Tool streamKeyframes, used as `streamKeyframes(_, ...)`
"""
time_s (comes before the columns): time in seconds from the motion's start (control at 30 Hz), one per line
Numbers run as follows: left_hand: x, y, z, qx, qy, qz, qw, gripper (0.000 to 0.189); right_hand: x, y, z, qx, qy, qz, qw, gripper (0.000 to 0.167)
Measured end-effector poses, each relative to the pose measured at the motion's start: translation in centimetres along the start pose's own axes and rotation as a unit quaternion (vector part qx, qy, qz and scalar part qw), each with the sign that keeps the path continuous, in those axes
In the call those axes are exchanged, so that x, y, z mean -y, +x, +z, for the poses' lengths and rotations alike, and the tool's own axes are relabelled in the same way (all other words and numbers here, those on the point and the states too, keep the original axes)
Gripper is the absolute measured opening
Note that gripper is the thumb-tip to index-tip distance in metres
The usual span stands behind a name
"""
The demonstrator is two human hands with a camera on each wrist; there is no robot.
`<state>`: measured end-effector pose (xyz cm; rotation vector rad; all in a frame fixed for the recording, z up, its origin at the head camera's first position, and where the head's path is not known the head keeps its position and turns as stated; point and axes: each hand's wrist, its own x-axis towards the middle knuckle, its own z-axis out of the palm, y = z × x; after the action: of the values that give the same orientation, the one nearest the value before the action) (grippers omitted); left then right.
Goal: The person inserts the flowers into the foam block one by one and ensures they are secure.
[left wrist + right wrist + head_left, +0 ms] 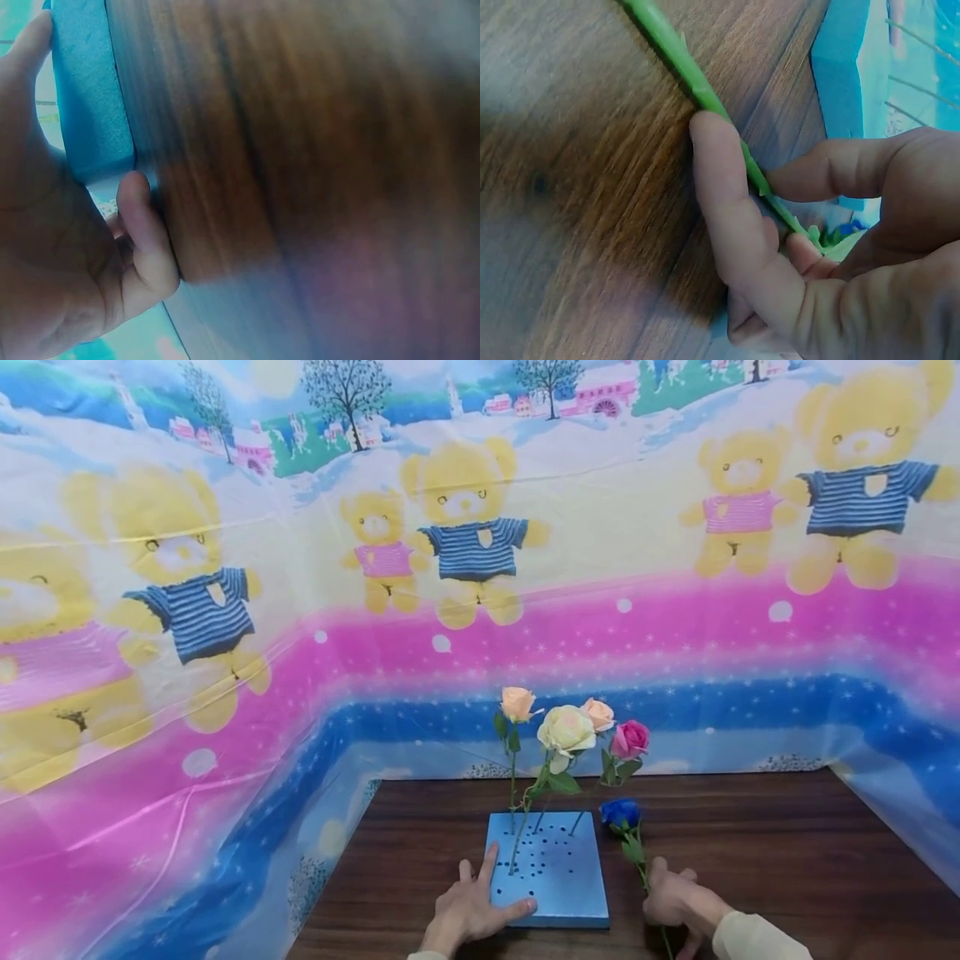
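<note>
On the table lies a blue rose (620,812), its bloom pointing away from me. My right hand (675,893) pinches its green stem (676,60) between thumb and fingers, close over the wood. To the left is a light blue foam board (558,897) with many small holes. My left hand (471,906) rests spread over the board's near left corner, index finger along the left edge and thumb at the front. Standing in the board are a peach rose (517,703), a large cream rose (567,731), a second peach rose (598,714) and a pink rose (630,739).
The dark wooden table (780,852) extends to both sides of the board. Behind and around it hangs a cloth backdrop (622,635) printed with teddy bears, and it meets the table's back edge.
</note>
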<state>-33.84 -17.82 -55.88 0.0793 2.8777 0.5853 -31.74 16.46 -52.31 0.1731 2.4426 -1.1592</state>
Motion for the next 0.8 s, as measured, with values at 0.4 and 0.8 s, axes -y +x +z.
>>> streamKeyframes(0.4, -0.4, -0.6, -0.4, 0.002, -0.001, 0.005, 1.0, 0.122, -0.8, -0.1, 0.1, -0.016, -0.006, 0.013, 0.9998, 0.076)
streamKeyframes(0.8, -0.1, -0.1, 0.0, 0.0, -0.001, 0.001, 1.0, 0.125, -1.3, 0.0, -0.7, -0.007, 0.045, -0.002, 0.999, 0.05)
